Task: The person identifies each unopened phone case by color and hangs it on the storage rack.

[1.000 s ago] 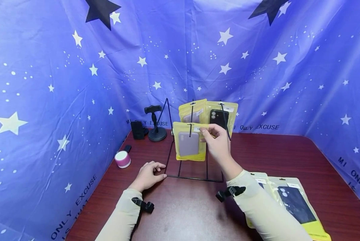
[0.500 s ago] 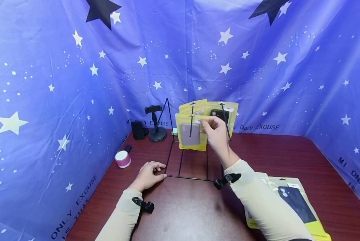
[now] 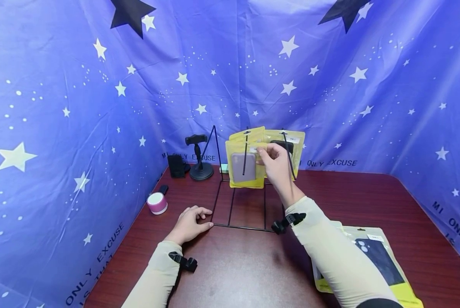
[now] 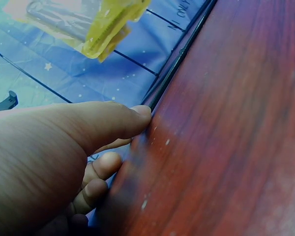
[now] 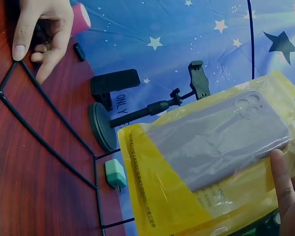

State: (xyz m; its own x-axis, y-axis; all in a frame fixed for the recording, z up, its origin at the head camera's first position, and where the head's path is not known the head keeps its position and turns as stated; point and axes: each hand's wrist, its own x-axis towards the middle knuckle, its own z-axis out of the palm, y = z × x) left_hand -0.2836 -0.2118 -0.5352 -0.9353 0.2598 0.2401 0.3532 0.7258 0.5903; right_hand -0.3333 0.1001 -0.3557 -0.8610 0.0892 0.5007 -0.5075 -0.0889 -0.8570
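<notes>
The right hand (image 3: 277, 164) is pinching the top of a yellow plastic pouch holding a grey phone case (image 3: 244, 167), hanging upright, long axis vertical, beside it. The left hand (image 3: 189, 223) is lying relaxed on the dark red wooden desk (image 3: 233, 269).

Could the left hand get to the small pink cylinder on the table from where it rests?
Probably yes. The left hand rests on the table at the wire rack's front corner, and only bare tabletop lies between it and the pink cylinder to its left.
</notes>
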